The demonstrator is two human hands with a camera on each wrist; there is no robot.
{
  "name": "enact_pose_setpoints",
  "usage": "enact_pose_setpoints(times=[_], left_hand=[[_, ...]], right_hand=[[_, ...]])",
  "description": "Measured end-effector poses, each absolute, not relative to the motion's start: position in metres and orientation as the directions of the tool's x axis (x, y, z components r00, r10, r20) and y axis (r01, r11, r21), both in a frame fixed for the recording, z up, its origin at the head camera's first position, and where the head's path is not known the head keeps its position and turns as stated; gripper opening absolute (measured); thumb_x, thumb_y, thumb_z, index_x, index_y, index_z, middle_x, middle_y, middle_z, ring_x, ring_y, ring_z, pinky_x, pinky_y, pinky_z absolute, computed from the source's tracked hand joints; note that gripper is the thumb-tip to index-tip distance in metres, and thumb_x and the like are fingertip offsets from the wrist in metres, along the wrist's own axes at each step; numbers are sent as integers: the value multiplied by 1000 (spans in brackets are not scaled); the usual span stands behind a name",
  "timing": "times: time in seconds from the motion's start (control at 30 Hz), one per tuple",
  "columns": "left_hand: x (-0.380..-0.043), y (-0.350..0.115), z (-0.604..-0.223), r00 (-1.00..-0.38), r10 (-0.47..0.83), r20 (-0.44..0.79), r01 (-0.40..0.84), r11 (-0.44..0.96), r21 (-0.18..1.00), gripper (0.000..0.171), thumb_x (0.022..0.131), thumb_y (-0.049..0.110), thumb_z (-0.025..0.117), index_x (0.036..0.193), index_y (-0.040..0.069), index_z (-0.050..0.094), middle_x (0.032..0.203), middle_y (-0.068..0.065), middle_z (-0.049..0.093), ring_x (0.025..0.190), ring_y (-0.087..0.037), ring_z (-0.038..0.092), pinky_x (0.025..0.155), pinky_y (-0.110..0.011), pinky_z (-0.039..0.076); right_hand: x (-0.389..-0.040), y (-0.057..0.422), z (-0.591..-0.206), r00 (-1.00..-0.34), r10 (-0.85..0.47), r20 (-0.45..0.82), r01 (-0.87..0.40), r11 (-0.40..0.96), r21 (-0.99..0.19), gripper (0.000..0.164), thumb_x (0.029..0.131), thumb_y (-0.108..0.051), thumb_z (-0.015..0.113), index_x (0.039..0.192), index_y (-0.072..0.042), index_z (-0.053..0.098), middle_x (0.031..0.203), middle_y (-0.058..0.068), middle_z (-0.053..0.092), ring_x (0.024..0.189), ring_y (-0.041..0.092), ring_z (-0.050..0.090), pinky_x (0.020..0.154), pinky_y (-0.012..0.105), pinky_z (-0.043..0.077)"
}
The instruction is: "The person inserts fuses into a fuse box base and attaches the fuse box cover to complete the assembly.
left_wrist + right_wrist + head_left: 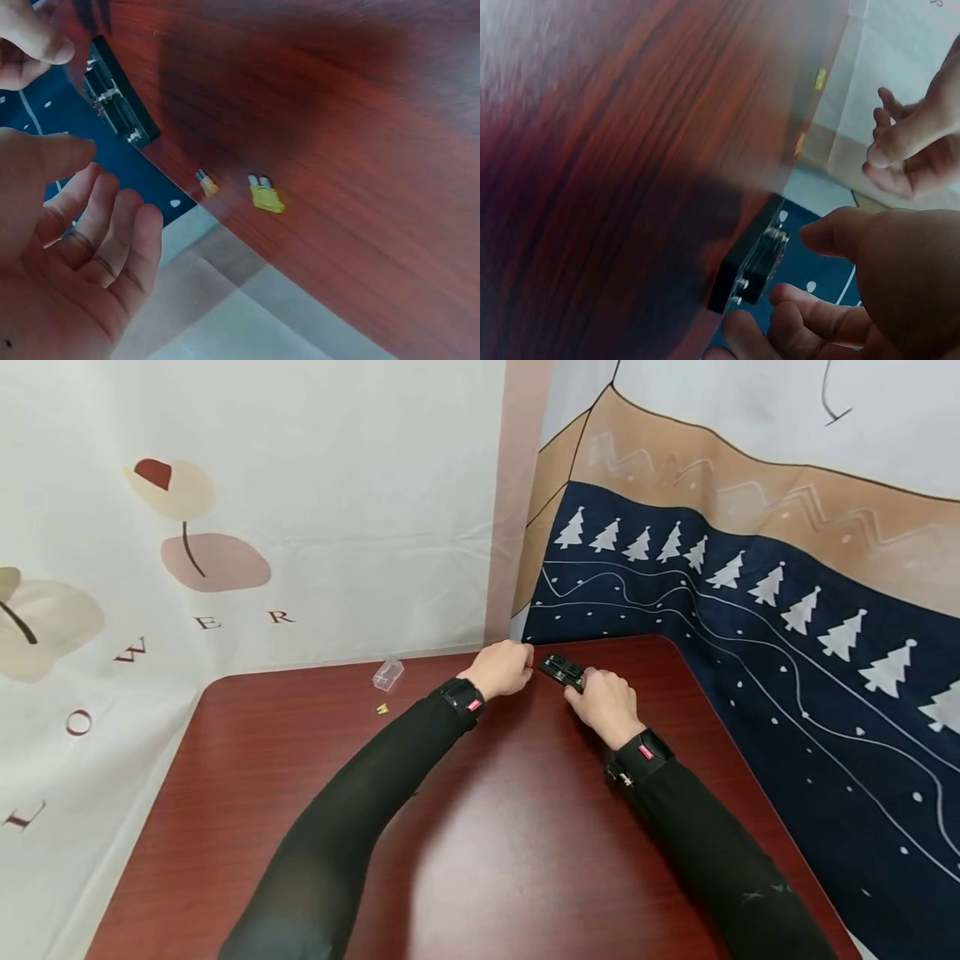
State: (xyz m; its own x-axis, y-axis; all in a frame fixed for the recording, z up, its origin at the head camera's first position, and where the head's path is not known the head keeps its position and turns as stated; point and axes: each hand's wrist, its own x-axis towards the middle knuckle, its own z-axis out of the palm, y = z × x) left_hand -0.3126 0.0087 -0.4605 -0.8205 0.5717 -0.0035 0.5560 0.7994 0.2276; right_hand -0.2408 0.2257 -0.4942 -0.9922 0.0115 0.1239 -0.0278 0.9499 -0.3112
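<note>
A small black fuse holder (560, 668) with metal contacts lies near the table's far edge. Beside its near end is my right hand (606, 706); thumb and fingers are loosely bent around that end, and the left wrist view shows a gap between the thumb and the holder (120, 94). My left hand (501, 668) hovers to its left, fingers loosely curled with nothing between them. Past its fingertips, an orange blade fuse (208, 184) and a yellow blade fuse (267, 196) lie on the table near the edge. From the head, the left hand hides both.
A clear plastic case (387, 674) sits at the back left of the reddish-brown table (495, 827). Small yellow pieces (382, 709) lie just in front of it. Printed cloths hang behind the table, pale on the left (360, 485) and navy with trees on the right (750, 627).
</note>
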Motion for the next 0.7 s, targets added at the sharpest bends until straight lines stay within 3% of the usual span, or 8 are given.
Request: enact_pose_setpoints(times=[0.17,0.4,0.53,0.7], left_hand=[[-323,30,-459,-827,558,-68,540,823,175,20,108,19,65,125,12,73,121,-7,76,112,-23,72,98,-41,62],[-393,65,-552,-853,512,-99,497,856,144,47,99,27,71,146,20,66,136,-5,74,120,-24,71,104,-46,61],[-374,74,-527,-865,484,-132,470,874,121,52,102,26,71,152,18,60,145,-9,70,131,-28,67,109,-46,59],[-346,79,-488,-872,453,-187,445,891,88,56,108,25,66,161,16,52,151,-12,65,138,-29,64,113,-46,58]], right_hand=[[-248,228,-495,-994,28,104,-7,948,-320,34,101,-38,70,94,-5,64,88,17,67,76,40,68,62,52,54],[-252,232,-500,-995,44,87,14,947,-322,36,100,-39,73,99,-3,66,95,18,67,82,43,70,70,57,57],[-253,234,-502,-996,54,73,27,945,-325,40,99,-41,74,104,-1,68,100,19,66,86,44,70,75,60,58],[-257,235,-504,-998,64,21,55,949,-311,52,100,-44,73,124,3,68,110,21,64,91,44,69,80,61,60]])
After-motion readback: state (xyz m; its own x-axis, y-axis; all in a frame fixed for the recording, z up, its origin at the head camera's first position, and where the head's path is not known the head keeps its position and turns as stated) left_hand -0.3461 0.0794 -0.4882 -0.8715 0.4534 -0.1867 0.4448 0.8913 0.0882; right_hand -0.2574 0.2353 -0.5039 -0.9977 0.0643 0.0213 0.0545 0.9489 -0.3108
